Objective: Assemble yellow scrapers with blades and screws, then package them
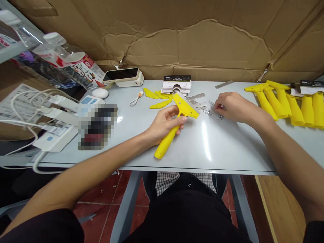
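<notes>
My left hand [165,125] is wrapped round the neck of a yellow scraper [168,141]. Its handle slants down toward me, and a metal blade edge shows along its wide head. Beyond it lie several bare metal blades [196,97] and loose yellow plates [160,104]. My right hand [229,106] is closed, fingertips down at the table beside a scatter of small screws [209,112]. A thin metal piece sticks out by its fingertips; whether the fingers grip it I cannot tell.
Small boxes [176,83] stand at the back against the cardboard. More yellow scraper handles [296,108] line the right side. Toward the left are a phone [121,75], a cable [136,98], power strips [55,135] with cords and plastic bottles [73,60]. The table's front edge runs near my lap.
</notes>
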Demonstrator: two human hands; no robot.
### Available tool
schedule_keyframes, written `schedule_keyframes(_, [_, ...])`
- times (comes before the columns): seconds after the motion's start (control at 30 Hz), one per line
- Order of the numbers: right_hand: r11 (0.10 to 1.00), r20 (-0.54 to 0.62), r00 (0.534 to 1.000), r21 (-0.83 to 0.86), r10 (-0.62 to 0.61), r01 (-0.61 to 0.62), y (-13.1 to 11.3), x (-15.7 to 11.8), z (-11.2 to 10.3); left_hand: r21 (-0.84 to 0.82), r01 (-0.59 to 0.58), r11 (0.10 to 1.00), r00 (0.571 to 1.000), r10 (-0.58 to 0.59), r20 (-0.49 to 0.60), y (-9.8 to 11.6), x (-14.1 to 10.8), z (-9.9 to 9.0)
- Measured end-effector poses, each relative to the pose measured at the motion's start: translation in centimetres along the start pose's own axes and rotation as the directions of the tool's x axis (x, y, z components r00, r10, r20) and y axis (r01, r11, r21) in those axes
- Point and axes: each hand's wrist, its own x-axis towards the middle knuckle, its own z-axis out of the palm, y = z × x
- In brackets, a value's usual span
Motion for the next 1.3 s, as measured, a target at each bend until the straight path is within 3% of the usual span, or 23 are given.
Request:
schedule_keyframes(0.1, [0.995, -0.037, 0.994, 0.018, -0.098, 0.099, -1.9, 0.2, -0.4, 0.076, -0.010, 0.997, 0.999, 0.007, 0.039, 0.2, -0.2, 0.2])
schedule_keyframes(0.3, [0.920, -0.158, 0.975, 0.335, -0.157, 0.202, -6.2, -0.3, 0.8, 0.138, -0.014, 0.990, 1.000, 0.015, -0.009, 0.4, -0.5, 0.7])
schedule_keyframes(0.47, [0.846, -0.152, 0.987, 0.519, -0.049, 0.122, -8.0, -0.6, 2.4, 0.145, 0.027, 0.989, 0.996, -0.014, -0.090, 0.5, -0.7, 0.9])
schedule_keyframes(0.67, [0.732, -0.094, 0.995, 0.680, 0.039, 0.036, -8.2, -0.4, 3.2, 0.209, 0.041, 0.977, 0.998, -0.030, -0.058, 0.5, -1.2, 1.2])
schedule_keyframes(0.77, [0.717, -0.083, 0.996, 0.697, 0.041, 0.029, -8.2, -0.5, 3.3, 0.222, 0.033, 0.975, 0.998, -0.019, -0.063, 0.4, -1.4, 1.3])
schedule_keyframes(1.3, [0.813, -0.200, 0.976, 0.580, 0.086, 0.047, -8.9, -0.8, 4.3, 0.195, 0.046, 0.980, 0.994, -0.025, -0.109, 0.4, -1.1, 1.2])
